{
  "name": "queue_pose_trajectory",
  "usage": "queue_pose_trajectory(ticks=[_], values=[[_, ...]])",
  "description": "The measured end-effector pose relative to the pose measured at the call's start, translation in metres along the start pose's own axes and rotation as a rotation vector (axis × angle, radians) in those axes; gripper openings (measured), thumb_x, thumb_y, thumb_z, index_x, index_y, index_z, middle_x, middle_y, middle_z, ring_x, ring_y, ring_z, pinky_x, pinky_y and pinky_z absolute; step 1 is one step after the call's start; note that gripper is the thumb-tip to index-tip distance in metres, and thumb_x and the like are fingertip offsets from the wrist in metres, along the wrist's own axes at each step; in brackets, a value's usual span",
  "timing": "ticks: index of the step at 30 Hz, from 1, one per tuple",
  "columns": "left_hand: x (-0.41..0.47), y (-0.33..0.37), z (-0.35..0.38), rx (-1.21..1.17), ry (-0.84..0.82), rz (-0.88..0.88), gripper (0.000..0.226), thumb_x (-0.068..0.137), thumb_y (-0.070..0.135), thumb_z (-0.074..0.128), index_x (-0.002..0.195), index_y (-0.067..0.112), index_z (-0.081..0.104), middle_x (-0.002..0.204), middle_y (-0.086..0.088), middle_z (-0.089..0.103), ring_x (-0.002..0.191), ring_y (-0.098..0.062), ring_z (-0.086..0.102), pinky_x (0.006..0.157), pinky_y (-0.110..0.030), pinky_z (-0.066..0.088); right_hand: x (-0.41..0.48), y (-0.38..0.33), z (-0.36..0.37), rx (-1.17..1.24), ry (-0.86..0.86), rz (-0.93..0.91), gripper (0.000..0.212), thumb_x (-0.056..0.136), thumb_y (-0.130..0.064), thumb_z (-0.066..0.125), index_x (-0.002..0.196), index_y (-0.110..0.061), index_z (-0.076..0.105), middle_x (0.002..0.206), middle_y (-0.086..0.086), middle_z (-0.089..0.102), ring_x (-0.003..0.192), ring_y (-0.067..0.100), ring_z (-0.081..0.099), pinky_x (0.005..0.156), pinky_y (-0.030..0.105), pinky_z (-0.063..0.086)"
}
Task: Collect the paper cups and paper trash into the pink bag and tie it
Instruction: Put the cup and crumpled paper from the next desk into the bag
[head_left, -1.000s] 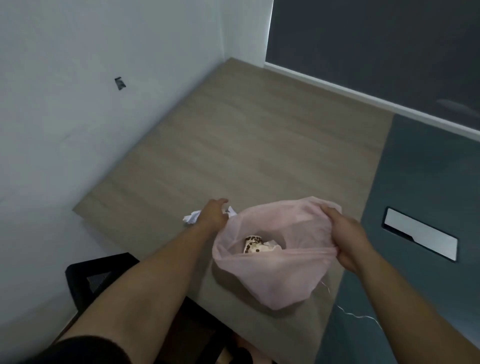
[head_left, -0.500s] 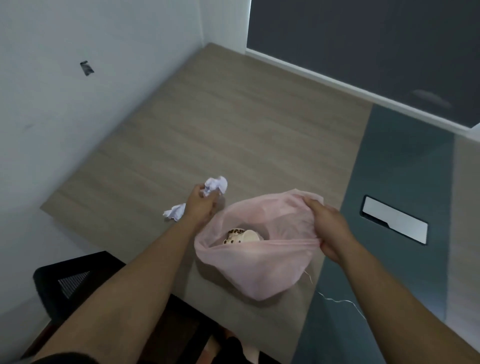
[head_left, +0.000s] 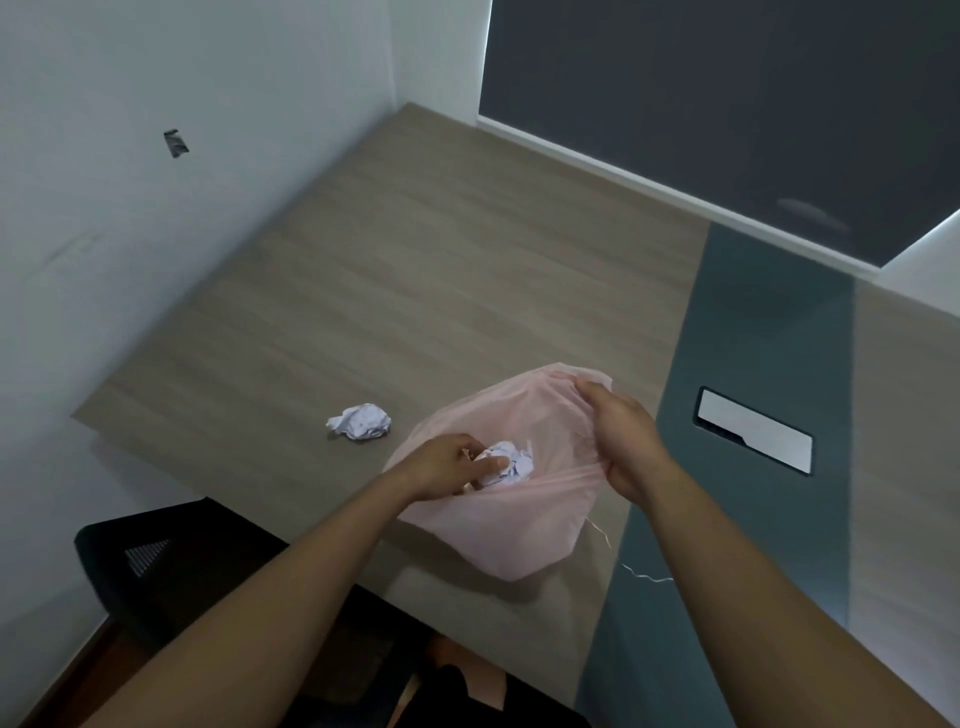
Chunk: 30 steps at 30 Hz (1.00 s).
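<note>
One paper wad (head_left: 511, 462) pinched in left hand (head_left: 447, 465) inside pink bag (head_left: 519, 530); right hand (head_left: 618, 436) grips rim.

One head-worn wide-angle view looks forward and down over the near edge of the wooden table (head_left: 441, 270), close above it.

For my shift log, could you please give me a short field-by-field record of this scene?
left hand: holds a crumpled paper at the bag's mouth
right hand: grips the rim of the pink bag, holding it open
second paper wad: on the table, left of the bag, apart from it
bag tied: no
nearby: black chair
</note>
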<state>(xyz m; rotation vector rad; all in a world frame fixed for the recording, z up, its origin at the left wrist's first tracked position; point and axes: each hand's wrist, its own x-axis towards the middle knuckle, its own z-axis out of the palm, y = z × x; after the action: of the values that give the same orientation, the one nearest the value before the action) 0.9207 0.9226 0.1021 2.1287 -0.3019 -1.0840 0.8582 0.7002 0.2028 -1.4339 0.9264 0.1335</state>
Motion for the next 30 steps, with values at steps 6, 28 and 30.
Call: queue_pose_trajectory(ticks=[6,28,30], values=[[-0.008,-0.002,-0.033,0.002,-0.078,-0.085,0.058,0.097,0.071,0.061,0.123,0.021,0.07,0.113,-0.001,0.081,0.084,-0.024,0.078,0.078,-0.038,0.065,-0.019,0.003,0.013,-0.012,0.006,-0.015,0.025,0.107,-0.039,0.063,0.113,-0.024,0.082,0.109,0.006,0.082,0.102,0.03,0.078,0.089,0.051,0.068],[0.064,-0.172,-0.068,0.237,0.398,-0.113,0.052,0.082,0.039,0.074,0.132,0.034,0.062,0.13,-0.013,0.051,0.119,-0.044,0.055,0.106,-0.044,0.05,-0.037,0.04,0.049,0.028,0.01,-0.039,0.024,0.108,-0.03,0.064,0.104,-0.019,0.085,0.094,0.003,0.086,0.08,0.017,0.082,0.068,0.031,0.061],[0.063,-0.181,-0.054,0.252,0.43,-0.117,0.042,0.087,0.035,0.078,0.126,0.026,0.063,0.123,-0.016,0.052,0.111,-0.043,0.056,0.1,-0.043,0.051,-0.037,0.046,0.049,0.027,0.03,-0.034,0.025,0.107,-0.031,0.064,0.103,-0.02,0.086,0.096,0.003,0.086,0.082,0.019,0.083,0.071,0.033,0.062]])
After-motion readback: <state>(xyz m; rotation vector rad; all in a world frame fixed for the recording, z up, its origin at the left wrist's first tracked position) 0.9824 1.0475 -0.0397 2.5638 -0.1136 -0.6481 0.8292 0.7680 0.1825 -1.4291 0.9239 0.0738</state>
